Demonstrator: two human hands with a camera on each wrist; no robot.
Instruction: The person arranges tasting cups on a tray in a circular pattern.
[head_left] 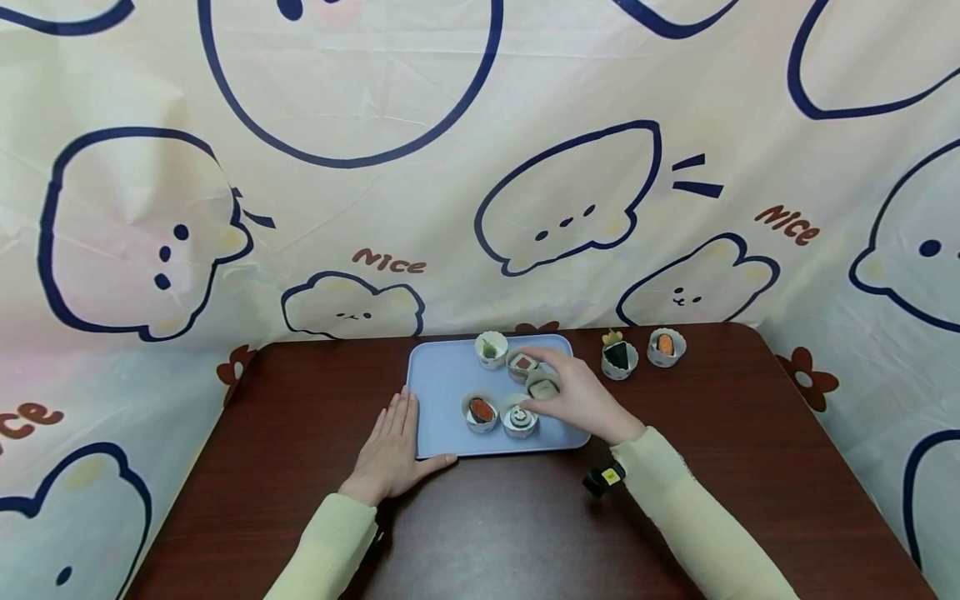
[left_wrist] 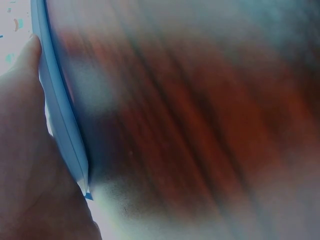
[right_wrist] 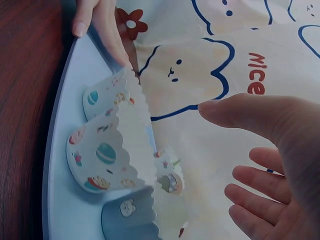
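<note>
My left hand (head_left: 386, 454) lies with straight fingers along the left edge of the light blue tray (head_left: 442, 367), its thumb stretched along the front edge. Above the tray's right half is my right hand (head_left: 573, 387), its thumb and fingers spread apart over a cup with a green piece (head_left: 543, 385). In the right wrist view the right hand (right_wrist: 265, 150) has nothing between thumb and fingers. Around it on the tray stand paper cups: one with a white swirl piece (head_left: 520, 418), one with an orange-topped dark piece (head_left: 481, 412), one with a reddish square piece (head_left: 522, 364) and one with green leaves (head_left: 491, 347).
Right of the tray, on the dark brown table (head_left: 487, 525), stand a cup with a dark triangular piece and yellow bits (head_left: 618, 358) and a cup with an orange piece (head_left: 666, 345). A cartoon-printed cloth (head_left: 442, 200) hangs behind the table and down its sides.
</note>
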